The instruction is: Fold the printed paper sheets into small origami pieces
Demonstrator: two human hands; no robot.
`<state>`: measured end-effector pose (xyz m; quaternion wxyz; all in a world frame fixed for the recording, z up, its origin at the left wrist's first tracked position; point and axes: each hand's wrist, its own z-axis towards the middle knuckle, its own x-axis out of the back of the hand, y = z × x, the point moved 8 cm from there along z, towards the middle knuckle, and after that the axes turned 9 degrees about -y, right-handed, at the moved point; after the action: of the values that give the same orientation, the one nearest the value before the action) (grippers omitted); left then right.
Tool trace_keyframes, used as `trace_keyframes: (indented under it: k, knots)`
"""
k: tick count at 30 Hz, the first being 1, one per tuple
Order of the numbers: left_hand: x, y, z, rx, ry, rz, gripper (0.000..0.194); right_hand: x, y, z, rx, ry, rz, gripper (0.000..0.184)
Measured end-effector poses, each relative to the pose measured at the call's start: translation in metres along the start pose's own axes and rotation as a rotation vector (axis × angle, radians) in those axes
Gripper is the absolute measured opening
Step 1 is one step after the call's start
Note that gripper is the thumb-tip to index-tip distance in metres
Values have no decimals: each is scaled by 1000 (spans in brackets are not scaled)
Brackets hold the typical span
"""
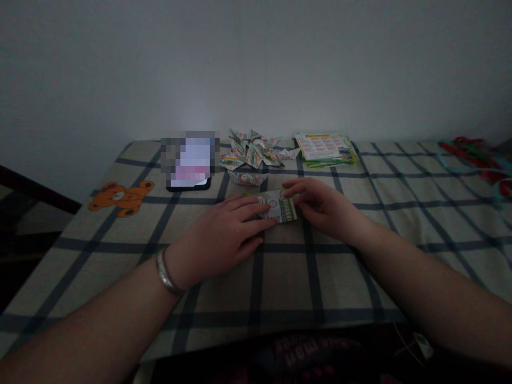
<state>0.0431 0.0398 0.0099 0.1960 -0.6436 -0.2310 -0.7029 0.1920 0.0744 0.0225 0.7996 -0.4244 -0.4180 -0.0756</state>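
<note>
A folded printed paper point(280, 207), white with green bands, lies flat on the checked tablecloth. Across its left part rests my left hand point(234, 229), palm down with the fingers stretched out over it; a silver bracelet circles that wrist. At the paper's right edge is my right hand point(324, 208), its fingers loosely curved and apart, with the index fingertip touching the upper corner. Just beyond the hands sits a small folded paper piece point(248, 178), and behind it a group of several pointed folded paper pieces point(256, 152).
A stack of printed leaflets point(328, 150) lies at the back right. A phone point(190, 162) with a lit screen is at the back left, near an orange bear cutout point(122, 197). Red and green strands point(476, 157) lie at the far right. The wall point(256, 69) stands behind the table.
</note>
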Motion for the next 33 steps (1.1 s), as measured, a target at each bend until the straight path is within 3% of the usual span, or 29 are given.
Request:
trace_keyframes:
  k: [7,19,33]
  knots:
    - [2,1,-2,-35,24,-17,35,-3,-10,-1,69,-97,-116,41]
    - [2,0,-1,-65,43,-102,29,-6,-11,-2,142,-172,-156,13]
    - [1,4,-1,-83,31,-138,30,-2,-25,1,174,-147,-327,9]
